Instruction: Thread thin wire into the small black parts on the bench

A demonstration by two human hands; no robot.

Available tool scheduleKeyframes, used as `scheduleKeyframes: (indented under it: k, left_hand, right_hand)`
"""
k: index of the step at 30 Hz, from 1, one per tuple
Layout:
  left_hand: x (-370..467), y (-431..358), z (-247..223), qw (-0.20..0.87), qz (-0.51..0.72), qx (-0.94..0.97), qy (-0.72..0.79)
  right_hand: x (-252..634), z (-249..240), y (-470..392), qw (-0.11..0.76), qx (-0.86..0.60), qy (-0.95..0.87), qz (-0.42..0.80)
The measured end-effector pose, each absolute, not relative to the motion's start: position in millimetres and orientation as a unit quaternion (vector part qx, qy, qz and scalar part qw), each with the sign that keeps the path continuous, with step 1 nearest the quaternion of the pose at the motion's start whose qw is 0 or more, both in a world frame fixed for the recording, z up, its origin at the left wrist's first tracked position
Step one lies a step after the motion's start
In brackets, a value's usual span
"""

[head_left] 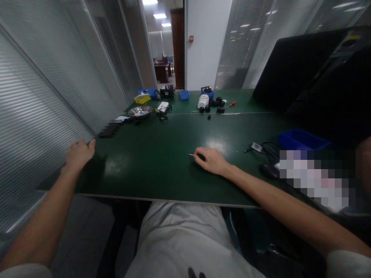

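Observation:
My right hand [213,160] rests low over the middle of the green tabletop, thumb and fingers pinched together. From the pinch a thin silvery tip [190,155] sticks out to the left; the rest of this slim object is hidden in my fingers, so its kind is unclear. Far to the left, my left hand [79,154] reaches over the table's left edge beside the blinds. Its thumb stands apart from the fingers, and I see nothing in it. A blurred-out dark item [110,129] lies just beyond that hand.
At the back are a metal bowl [140,112], a yellow tray [142,99], a white device [203,101], black parts [216,102] and an orange-handled screwdriver [232,104]. To the right sit a blue tray [301,139], a mouse [269,171], cables and a large black monitor [301,65].

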State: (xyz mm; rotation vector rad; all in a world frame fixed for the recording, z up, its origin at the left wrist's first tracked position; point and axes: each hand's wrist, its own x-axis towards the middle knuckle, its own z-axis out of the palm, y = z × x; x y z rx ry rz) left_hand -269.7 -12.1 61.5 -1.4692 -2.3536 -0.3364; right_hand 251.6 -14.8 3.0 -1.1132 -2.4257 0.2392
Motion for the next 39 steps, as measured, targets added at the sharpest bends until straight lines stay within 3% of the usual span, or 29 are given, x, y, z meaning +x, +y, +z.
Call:
scheduleKeyframes:
  k: [5,9,12,14,17,21,39]
  left_hand:
    - [-311,-1,22,0.129,0.0,-0.498,-0.857]
    - [-306,15,22,0.099,-0.051,-0.576,-0.81]
    - [-245,26,34,0.043,-0.181,-0.707,-0.683]
    - [-179,28,39,-0.056,-0.246,-0.784,-0.568]
    - [-74,24,35,-0.209,-0.235,-0.864,-0.392]
    - [12,17,12,-0.311,-0.228,-0.88,-0.276]
    - [8,12,2,-0.272,-0.244,-0.892,-0.268]
  right_hand:
    - [252,5,-15,0.23,-0.409,-0.878,0.092]
    - [252,6,-16,0.227,-0.406,-0.88,0.095]
    - [251,6,-16,0.224,-0.406,-0.881,0.094]
    - [251,6,-16,0.223,-0.408,-0.88,0.093]
    - [252,6,-17,0.225,-0.412,-0.879,0.089]
    - [256,5,-16,0.228,-0.406,-0.881,0.086]
    - [264,12,-17,0.188,-0.407,-0.889,0.089]
